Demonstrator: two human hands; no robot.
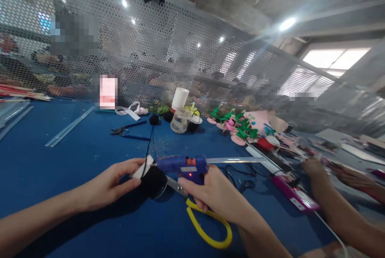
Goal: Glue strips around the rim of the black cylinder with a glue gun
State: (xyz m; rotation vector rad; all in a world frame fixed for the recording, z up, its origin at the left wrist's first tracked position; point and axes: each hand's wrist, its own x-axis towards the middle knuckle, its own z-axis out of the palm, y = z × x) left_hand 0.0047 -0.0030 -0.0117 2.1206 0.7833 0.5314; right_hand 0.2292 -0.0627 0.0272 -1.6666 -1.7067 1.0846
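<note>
My left hand (124,182) is closed on a paper cup (153,182), tilted on its side, its white end showing and its body wrapped in black yarn. A black strand (149,144) runs up from the cup to a small black yarn ball (154,119). In my right hand (207,190) is a blue hot glue gun (182,166), its nozzle against or very near the cup and its red light lit. A clear glue stick (234,160) sticks out of its back. Scissors with yellow handles (221,242) pass under my right hand; whether my fingers touch them I cannot tell.
Pliers (129,132), white ribbon (132,112), a clear jar (180,121) and stacked paper cups (179,98) stand farther back. Green and pink craft pieces (240,123) and a purple power strip (296,196) lie right. Another person's hands (314,172) work at far right.
</note>
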